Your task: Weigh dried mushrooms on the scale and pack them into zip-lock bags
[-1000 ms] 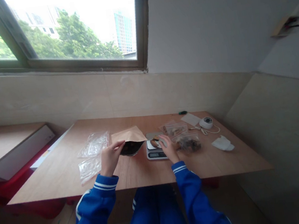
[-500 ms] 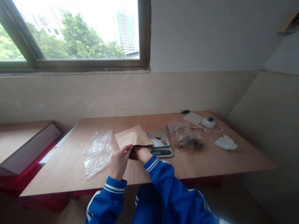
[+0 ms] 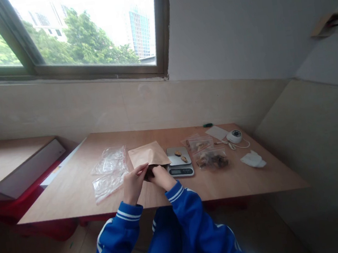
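Note:
A brown kraft paper bag [image 3: 148, 153] lies at the table's middle with its open mouth toward me. My left hand [image 3: 134, 184] pinches the upper edge of that mouth between thumb and fingers. At the dark opening is my right hand [image 3: 162, 178], its fingers curled in and partly hidden; what they hold I cannot make out. Just right of the bag stands a digital kitchen scale [image 3: 180, 171]. On its plate rest two small brown dried pieces [image 3: 178, 153], which look like dried mushroom.
Clear plastic bags [image 3: 110, 185] lie left of the paper bag. Right of the scale are zip bags [image 3: 212, 159] with dried brown pieces. Farther right sit a white dome camera [image 3: 234, 136] with its cable, a white card [image 3: 217, 132], crumpled tissue [image 3: 253, 159] and a green-handled tool [image 3: 208, 125].
My right hand has drawn back partway out of the paper bag, so more of its back and knuckles shows. The left hand keeps its pinch; the view has shifted slightly.

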Motion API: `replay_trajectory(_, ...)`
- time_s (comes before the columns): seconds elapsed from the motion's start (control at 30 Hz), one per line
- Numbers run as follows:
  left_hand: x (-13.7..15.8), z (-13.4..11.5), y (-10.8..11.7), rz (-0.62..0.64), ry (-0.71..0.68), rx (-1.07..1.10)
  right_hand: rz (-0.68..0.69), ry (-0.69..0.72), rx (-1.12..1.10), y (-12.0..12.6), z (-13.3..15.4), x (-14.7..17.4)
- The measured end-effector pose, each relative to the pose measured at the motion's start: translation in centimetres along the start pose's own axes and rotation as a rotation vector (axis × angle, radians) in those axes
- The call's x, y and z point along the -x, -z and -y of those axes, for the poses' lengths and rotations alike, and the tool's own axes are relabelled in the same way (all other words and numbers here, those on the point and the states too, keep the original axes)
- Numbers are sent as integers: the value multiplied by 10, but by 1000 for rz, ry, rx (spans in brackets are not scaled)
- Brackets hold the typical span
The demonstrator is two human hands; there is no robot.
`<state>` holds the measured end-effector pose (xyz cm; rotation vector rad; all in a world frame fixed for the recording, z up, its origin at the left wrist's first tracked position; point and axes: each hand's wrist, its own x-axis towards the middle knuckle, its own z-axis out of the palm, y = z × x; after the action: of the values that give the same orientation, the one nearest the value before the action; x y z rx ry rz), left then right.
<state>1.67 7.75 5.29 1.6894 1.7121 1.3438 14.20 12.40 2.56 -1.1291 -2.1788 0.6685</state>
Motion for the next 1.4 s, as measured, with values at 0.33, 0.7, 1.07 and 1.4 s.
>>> replay_trajectory(0.33,-3,4,1,-2,23,8,53,73,-146,16,6,12)
replay_trajectory(0.7,-22,3,10,-52,-52,-89,-61,60,-497,71,13,42)
replay_trajectory(1.07,-39,7,36,-235,-18,-64,-327,-114,-33,58,-97,17)
replay_trajectory(1.4,-40,6,41,-250,9,-65,-159,44,261,7,-78,2)
